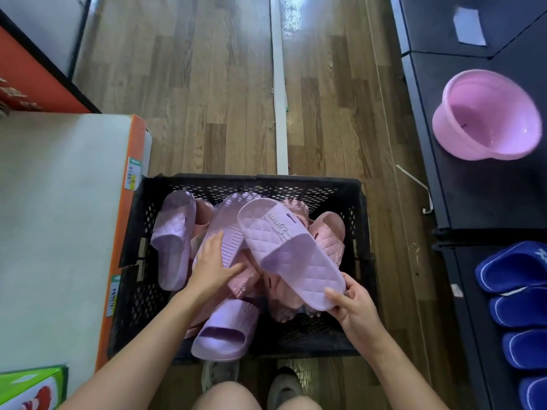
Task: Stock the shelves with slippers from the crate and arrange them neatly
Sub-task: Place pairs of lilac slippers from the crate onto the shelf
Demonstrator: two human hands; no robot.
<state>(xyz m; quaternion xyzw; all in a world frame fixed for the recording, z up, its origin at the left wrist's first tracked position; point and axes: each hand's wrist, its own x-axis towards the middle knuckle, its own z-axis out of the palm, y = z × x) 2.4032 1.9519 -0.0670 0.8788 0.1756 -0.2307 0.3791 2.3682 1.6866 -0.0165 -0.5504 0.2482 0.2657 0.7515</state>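
wood-plank floor runs up the aisle. on it sits a black crate heaped with lilac and pink slippers, between a white shelf edged in orange on the left and a dark shelf on the right bearing a pink basin and blue slippers. right grip pinches the heel of a lilac slipper over the crate. left grip lies flat-fingered on an upturned sole.
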